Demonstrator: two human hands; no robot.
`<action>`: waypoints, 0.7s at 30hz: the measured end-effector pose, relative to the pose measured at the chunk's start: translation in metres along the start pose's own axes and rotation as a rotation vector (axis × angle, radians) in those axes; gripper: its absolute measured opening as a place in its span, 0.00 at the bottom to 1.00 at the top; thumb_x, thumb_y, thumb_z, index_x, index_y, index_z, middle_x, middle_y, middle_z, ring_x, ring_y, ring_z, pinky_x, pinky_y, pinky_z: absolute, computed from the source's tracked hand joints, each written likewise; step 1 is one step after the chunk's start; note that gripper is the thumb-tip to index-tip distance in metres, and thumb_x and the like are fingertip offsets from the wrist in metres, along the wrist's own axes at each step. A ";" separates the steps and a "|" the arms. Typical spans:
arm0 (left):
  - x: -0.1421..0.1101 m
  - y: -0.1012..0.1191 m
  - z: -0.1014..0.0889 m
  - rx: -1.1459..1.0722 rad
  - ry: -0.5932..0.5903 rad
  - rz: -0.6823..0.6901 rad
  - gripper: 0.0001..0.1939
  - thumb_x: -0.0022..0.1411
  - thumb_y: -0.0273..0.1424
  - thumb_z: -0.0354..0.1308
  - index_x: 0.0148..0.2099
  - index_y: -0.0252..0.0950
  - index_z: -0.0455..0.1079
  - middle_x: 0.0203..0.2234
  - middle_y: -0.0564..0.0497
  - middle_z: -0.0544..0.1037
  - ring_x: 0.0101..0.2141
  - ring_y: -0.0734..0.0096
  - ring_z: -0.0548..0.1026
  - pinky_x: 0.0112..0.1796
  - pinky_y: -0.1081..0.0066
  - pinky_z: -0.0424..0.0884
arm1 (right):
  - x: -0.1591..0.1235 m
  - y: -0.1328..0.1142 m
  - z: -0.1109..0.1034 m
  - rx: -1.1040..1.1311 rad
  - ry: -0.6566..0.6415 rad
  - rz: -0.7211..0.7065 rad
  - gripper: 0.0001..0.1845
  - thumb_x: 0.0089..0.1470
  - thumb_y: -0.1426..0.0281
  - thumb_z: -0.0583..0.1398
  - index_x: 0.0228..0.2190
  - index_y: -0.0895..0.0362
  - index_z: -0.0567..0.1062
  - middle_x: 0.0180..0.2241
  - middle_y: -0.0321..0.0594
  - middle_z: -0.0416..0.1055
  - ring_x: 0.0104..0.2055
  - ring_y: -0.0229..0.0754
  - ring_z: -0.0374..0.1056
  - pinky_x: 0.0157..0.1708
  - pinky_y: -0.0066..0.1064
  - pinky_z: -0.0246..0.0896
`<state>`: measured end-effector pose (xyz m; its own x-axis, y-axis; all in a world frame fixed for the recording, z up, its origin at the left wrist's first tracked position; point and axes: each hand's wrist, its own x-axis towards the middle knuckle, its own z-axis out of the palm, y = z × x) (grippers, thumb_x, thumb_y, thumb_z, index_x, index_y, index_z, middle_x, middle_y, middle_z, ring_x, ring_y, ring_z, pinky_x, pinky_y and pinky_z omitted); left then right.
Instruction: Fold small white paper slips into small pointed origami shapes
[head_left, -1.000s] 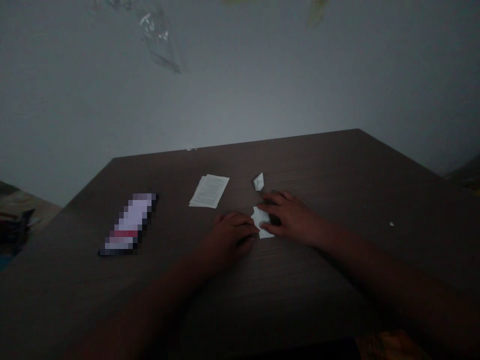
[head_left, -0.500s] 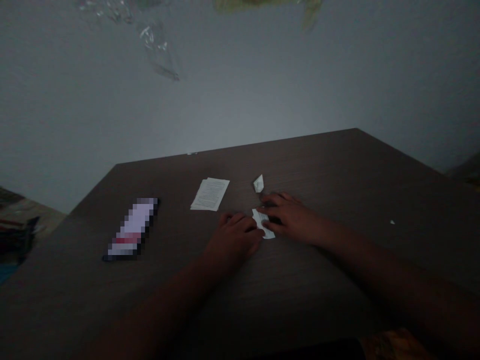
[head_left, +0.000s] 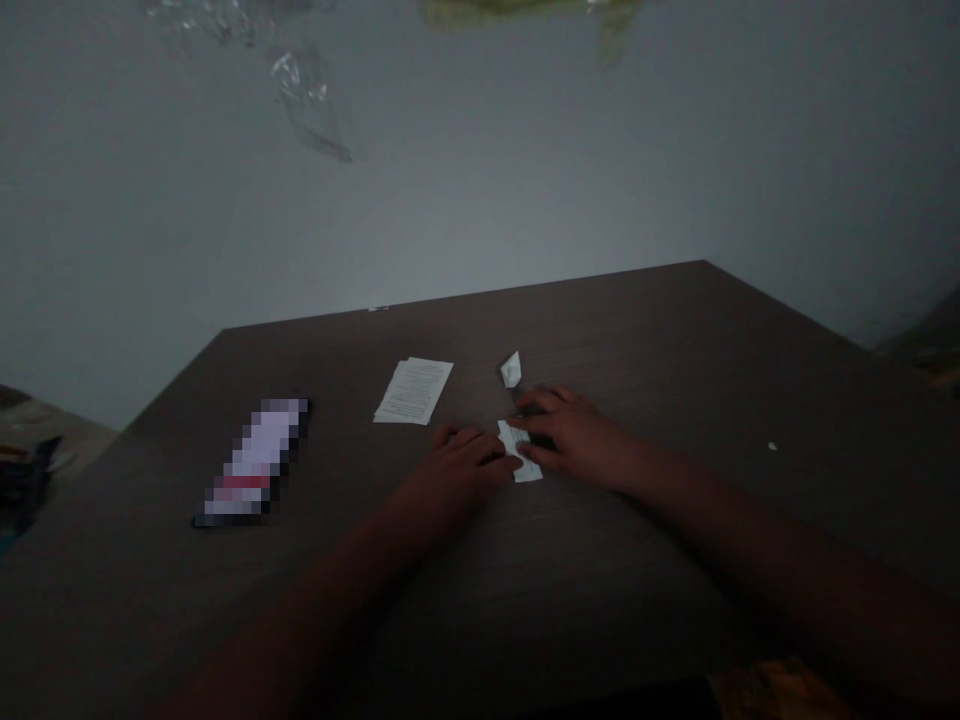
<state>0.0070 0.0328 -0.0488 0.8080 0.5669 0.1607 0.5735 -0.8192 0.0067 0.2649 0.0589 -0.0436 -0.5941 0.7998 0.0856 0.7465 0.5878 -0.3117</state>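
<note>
A small folded slip of printed paper [head_left: 529,468] lies on the dark wooden table between my hands. My left hand [head_left: 469,468] rests at its left side, fingers curled, with the thumb reaching onto the paper's lower part. On the other side my right hand [head_left: 574,432] holds the slip against the tabletop with thumb and index finger; its other fingers stretch out above. Both hands hide parts of the slip. Just beyond my right fingertips sits a small folded white paper piece [head_left: 511,370], with an angular shape.
A stack of printed paper sheets [head_left: 414,391] lies left of the folded piece. Farther left is a phone [head_left: 259,460] with a blurred-out screen. A tiny paper scrap [head_left: 772,446] lies at the right. Behind the table [head_left: 637,320] rises a pale wall [head_left: 480,180].
The whole view has shifted slightly, moving things a little to the left. Both hands stay on the paper slip, with hardly any change in their grip.
</note>
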 end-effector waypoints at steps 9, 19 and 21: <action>0.003 0.006 0.002 0.011 0.041 0.025 0.09 0.80 0.27 0.62 0.53 0.44 0.84 0.47 0.50 0.83 0.50 0.56 0.79 0.56 0.54 0.74 | 0.002 0.000 0.001 0.029 -0.006 0.010 0.25 0.73 0.62 0.66 0.67 0.51 0.82 0.68 0.55 0.75 0.70 0.68 0.67 0.65 0.61 0.69; 0.000 0.014 -0.004 -0.206 -0.024 -0.131 0.12 0.78 0.25 0.60 0.54 0.41 0.85 0.65 0.43 0.81 0.64 0.50 0.78 0.63 0.53 0.79 | 0.001 -0.002 0.008 0.028 0.050 0.054 0.24 0.71 0.61 0.68 0.65 0.48 0.84 0.67 0.53 0.77 0.69 0.67 0.70 0.64 0.61 0.70; 0.000 0.015 -0.007 -0.226 -0.054 -0.147 0.14 0.79 0.24 0.59 0.54 0.40 0.85 0.65 0.43 0.82 0.63 0.51 0.80 0.63 0.53 0.79 | 0.000 -0.001 0.011 0.027 0.084 0.055 0.21 0.72 0.61 0.68 0.63 0.48 0.85 0.67 0.53 0.77 0.68 0.67 0.71 0.63 0.61 0.71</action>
<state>0.0147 0.0196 -0.0420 0.7277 0.6801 0.0892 0.6453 -0.7229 0.2471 0.2607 0.0573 -0.0541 -0.5241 0.8390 0.1465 0.7685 0.5400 -0.3433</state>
